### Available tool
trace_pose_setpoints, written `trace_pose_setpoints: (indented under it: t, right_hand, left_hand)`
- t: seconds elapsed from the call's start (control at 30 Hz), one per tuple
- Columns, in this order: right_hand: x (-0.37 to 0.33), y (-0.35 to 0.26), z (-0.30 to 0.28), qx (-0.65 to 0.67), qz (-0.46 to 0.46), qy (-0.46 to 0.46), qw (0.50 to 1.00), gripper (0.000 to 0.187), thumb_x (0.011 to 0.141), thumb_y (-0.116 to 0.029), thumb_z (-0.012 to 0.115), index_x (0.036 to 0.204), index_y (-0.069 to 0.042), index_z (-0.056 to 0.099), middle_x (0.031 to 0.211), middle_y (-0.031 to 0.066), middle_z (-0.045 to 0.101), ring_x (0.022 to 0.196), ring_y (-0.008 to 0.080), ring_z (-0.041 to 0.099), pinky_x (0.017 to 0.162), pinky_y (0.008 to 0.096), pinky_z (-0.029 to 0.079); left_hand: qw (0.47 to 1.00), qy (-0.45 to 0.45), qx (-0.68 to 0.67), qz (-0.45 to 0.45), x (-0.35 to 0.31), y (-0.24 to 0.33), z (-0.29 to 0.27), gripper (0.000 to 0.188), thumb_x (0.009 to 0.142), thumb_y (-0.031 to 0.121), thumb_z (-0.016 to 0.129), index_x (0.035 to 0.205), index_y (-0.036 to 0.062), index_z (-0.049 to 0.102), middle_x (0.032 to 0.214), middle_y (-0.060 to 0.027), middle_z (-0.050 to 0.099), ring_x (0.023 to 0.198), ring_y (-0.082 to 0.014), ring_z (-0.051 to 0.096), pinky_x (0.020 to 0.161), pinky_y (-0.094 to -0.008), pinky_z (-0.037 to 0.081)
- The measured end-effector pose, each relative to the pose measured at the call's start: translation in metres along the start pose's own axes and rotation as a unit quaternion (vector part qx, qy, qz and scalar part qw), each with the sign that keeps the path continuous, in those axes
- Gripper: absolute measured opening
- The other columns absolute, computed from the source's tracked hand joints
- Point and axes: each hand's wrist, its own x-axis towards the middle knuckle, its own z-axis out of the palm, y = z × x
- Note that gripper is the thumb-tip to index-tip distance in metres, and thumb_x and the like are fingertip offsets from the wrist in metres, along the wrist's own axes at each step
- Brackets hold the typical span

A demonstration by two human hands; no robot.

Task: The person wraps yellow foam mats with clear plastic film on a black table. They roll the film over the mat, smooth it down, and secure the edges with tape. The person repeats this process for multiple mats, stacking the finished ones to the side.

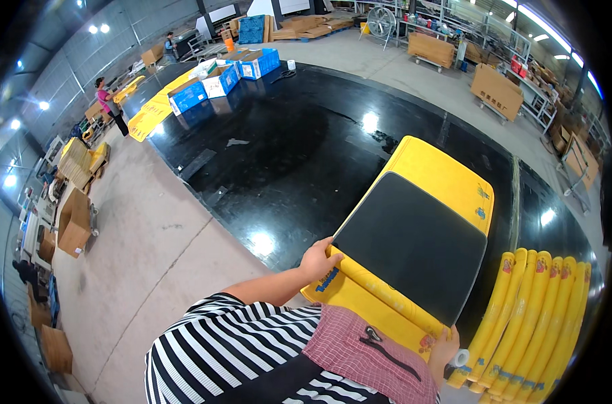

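Observation:
A mat lies with its dark backing point(414, 242) up on top of a yellow printed mat point(447, 178). Its near edge is curled over into a yellow roll point(380, 291). My left hand point(317, 261) grips the left end of this roll, thumb on top. At the right end, close to my body, my right hand point(444, 345) holds the roll, its fingers partly hidden. Just beside that hand shows a white ring-shaped end point(459, 358); I cannot tell whether it is a tube or tape.
Several rolled yellow mats point(531, 316) lie side by side on the right of the black table point(265, 155). Blue and white boxes point(212, 81) and flat yellow mats point(151, 114) sit at its far left. A person point(107, 104) stands beyond the left edge. Cardboard boxes point(498, 89) stand on carts.

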Motion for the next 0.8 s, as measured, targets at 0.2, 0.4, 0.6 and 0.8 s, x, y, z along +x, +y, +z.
trace_pose_setpoints:
  t: [0.2,0.4,0.6,0.8]
  right_hand:
    - [-0.006,-0.029,-0.020,-0.006,-0.014,-0.038,0.999,0.038,0.097,-0.012,0.068,0.129,0.009,0.065,0.125,0.0242,0.070,0.113,0.0346,0.067,0.101,0.0393,0.049]
    - [0.008,0.005,-0.018,-0.094,0.003,0.003,0.996,0.046,0.090,-0.017,0.077,0.126,0.010,0.066,0.119,0.0260,0.072,0.110,0.0390,0.069,0.097,0.0406,0.052]
    - [0.003,-0.020,-0.026,-0.074,-0.001,-0.022,0.997,0.039,0.090,-0.015,0.076,0.122,0.006,0.069,0.114,0.0237,0.074,0.107,0.0369,0.071,0.095,0.0415,0.053]
    - [-0.002,-0.015,-0.025,-0.120,-0.038,-0.015,0.992,0.033,0.091,-0.014,0.075,0.119,0.004,0.071,0.116,0.0217,0.074,0.106,0.0374,0.070,0.094,0.0421,0.053]
  left_hand:
    - [0.999,0.007,0.022,0.029,0.000,-0.016,0.004,0.067,0.092,0.037,0.073,0.145,0.0001,0.055,0.145,-0.0223,0.058,0.130,-0.0366,0.059,0.111,-0.0406,0.046]
    - [0.996,-0.040,0.070,-0.040,0.008,0.009,-0.006,0.073,0.091,0.038,0.074,0.148,-0.0004,0.051,0.139,-0.0227,0.063,0.127,-0.0359,0.061,0.109,-0.0414,0.048]
    - [0.998,-0.022,0.034,-0.042,0.000,0.011,-0.009,0.074,0.090,0.037,0.075,0.147,-0.0020,0.049,0.133,-0.0235,0.066,0.122,-0.0365,0.065,0.105,-0.0420,0.051]
    - [0.999,0.042,0.030,0.006,-0.006,-0.007,0.003,0.067,0.090,0.036,0.075,0.142,0.0011,0.054,0.129,-0.0242,0.067,0.117,-0.0388,0.066,0.103,-0.0431,0.052]
